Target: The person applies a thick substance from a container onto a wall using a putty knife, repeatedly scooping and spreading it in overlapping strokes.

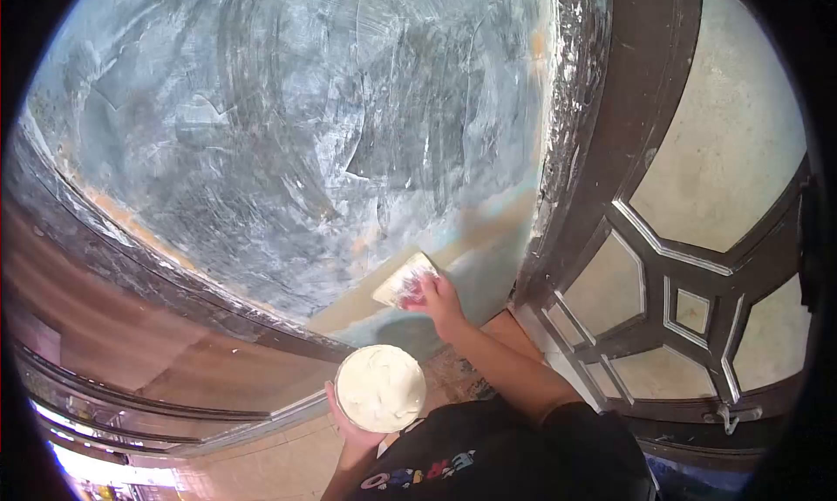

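The right hand [440, 305] is holding a scraper [403, 281] over the lower part of the wall panel [288, 109], its grip closing on the paste-smeared tool; whether the blade is touching the surface is hard to tell at this angle. The left hand [349, 429] is gripping a round container [342, 395] from its side and underside, just below the panel, and the cream paste [381, 383] is nearly filling it. The upper and middle panel is showing a streaked, uneven grey-white coat, seemingly well advanced. The tan band [493, 224] and smoother blue-green area [488, 279] along the bottom are appearing largely uncoated.
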Action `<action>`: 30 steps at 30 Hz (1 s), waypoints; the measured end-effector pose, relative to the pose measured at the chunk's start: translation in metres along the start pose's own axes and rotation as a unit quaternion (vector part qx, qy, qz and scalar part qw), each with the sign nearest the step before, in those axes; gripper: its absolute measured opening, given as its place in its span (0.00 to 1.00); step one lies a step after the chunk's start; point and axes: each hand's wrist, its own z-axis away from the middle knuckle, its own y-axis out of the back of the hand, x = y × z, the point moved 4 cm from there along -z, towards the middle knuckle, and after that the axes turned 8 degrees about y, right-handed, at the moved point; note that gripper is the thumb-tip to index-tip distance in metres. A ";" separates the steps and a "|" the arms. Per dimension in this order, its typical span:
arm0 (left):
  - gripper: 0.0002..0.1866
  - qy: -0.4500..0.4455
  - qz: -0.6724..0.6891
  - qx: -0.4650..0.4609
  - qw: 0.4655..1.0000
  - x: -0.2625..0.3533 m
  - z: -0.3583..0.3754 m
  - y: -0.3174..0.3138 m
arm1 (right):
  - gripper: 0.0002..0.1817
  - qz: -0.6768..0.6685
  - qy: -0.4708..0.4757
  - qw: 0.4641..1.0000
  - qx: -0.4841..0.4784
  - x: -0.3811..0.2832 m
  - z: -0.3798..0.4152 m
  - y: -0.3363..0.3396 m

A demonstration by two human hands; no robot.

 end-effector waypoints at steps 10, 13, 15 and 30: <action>0.44 -0.039 0.079 -0.009 0.996 0.037 0.003 -0.024 | 0.19 0.028 -0.125 0.988 0.080 0.075 0.005 0.067; 0.43 0.094 0.272 -0.061 0.956 0.046 0.003 -0.044 | 0.21 -0.037 -0.072 0.996 0.036 0.043 0.001 0.032; 0.43 0.195 0.391 -0.047 0.898 0.028 -0.002 -0.039 | 0.21 -0.041 -0.009 0.998 0.045 0.007 0.000 0.009; 0.42 0.204 0.410 -0.071 0.886 0.021 -0.002 -0.041 | 0.22 -0.036 -0.023 0.997 0.070 0.007 -0.019 0.041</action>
